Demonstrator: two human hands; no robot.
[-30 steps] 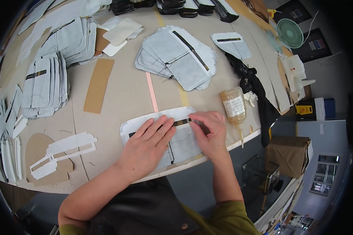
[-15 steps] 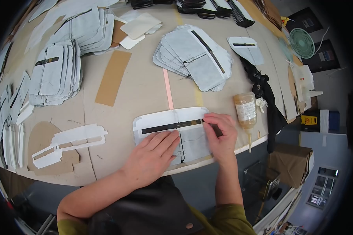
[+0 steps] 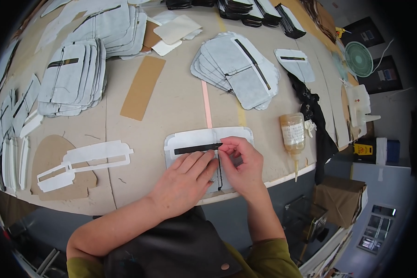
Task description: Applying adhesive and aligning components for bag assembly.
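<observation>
A pale grey fabric panel [image 3: 249, 135] with rounded corners lies flat at the table's front edge, a white stiff piece along its upper part. A black strip [image 3: 192, 149], like zipper tape, runs across the slot in that piece. Just below the strip, my left hand [image 3: 183, 183] rests flat on the panel, its fingers stretched out. My right hand [image 3: 243, 166] is closed at the panel's middle, thumb and fingertips pinched at the strip. The strip's right part is hidden behind my right hand. A dark seam runs down the panel between my hands.
Similar panels [image 3: 238, 69] lie fanned out beyond, with more stacks [image 3: 69, 78] at the left. A glue bottle [image 3: 293, 134] stands nozzle-down at the right, beside black cloth [image 3: 317, 116]. White cut frames [image 3: 97, 155] and brown card [image 3: 142, 88] lie to the left.
My right hand has moved left along the black strip, from its right end to the panel's middle. My left hand remains flat on the panel. The whole view has shifted slightly.
</observation>
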